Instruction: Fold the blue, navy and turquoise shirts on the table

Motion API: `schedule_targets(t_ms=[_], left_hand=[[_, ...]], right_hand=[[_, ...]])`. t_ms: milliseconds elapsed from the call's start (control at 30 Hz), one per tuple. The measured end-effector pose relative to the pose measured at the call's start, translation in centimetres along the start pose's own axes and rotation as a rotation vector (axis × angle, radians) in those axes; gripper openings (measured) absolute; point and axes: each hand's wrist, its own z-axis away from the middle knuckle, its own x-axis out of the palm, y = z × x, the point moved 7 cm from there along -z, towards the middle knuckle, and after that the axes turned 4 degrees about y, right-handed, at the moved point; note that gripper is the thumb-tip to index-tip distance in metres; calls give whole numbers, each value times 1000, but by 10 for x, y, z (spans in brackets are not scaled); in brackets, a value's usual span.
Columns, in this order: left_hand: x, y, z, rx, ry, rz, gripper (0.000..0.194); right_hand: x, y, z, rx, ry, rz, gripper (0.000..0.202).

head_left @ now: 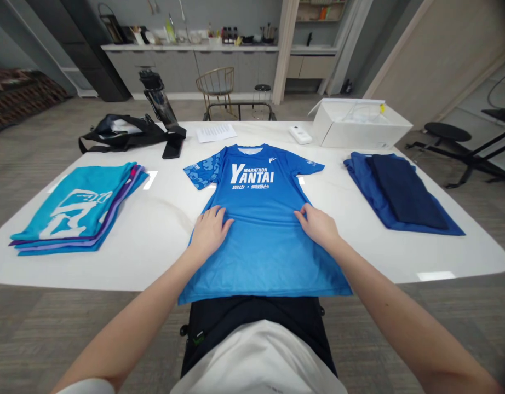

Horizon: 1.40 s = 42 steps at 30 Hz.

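A blue T-shirt [258,246] lies spread flat, front up, with its collar away from me and its hem over the table's near edge. White lettering crosses its chest. My left hand [211,230] rests on the shirt's left side, fingers bent and thumb apart. At the opposite side, my right hand [318,223] has its thumb and fingers close together on the fabric. Folded turquoise and purple clothes [72,208] form a stack at the left. On the right are folded blue garments [365,191] with a dark navy one [408,191] on top.
Along the white table's [166,246] far side are a black bag [125,131], a bottle [160,101], a phone [172,148], a paper [216,133], a small white device [300,135] and an open white box [359,128]. A chair [215,85] stands beyond.
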Motion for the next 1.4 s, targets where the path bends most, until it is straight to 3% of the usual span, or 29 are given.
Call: schedule_targets(t_ms=[133, 233, 333, 433, 567, 767, 967, 1100, 1167, 1233, 1333, 1400], left_hand=[[-8, -14, -52, -27, 76, 104, 43], [8, -43, -110, -130, 113, 161, 50], [33, -80, -156, -277, 76, 167, 55], [54, -108, -176, -353, -31, 146, 57], [66, -127, -172, -316, -111, 28, 57], [74, -148, -158, -270, -194, -40, 65], [72, -173, -157, -242, -277, -48, 67], [61, -175, -168, -224, -207, -75, 67], [57, -160, -184, -170, -130, -77, 63], [59, -136, -205, -108, -105, -50, 61], [71, -104, -237, -103, -113, -40, 62], [81, -94, -255, -161, -123, -44, 64]], right_hand=[[-14, -5, -52, -14, 136, -88, 33], [-16, -4, -112, -32, 247, -210, 36], [-4, 14, -166, 82, 217, -207, 47], [11, 33, -196, 119, 92, -144, 54], [19, 48, -207, 37, 8, -35, 57], [16, 73, -212, 15, -116, -1, 33], [-12, 115, -183, -204, -58, 157, 19], [-22, 137, -169, -134, -47, 319, 26], [-27, 121, -177, -50, 40, 249, 34], [-23, 85, -193, -11, 70, 78, 39], [-1, 18, -224, -14, -18, -97, 52], [15, -10, -244, 65, -63, -62, 63]])
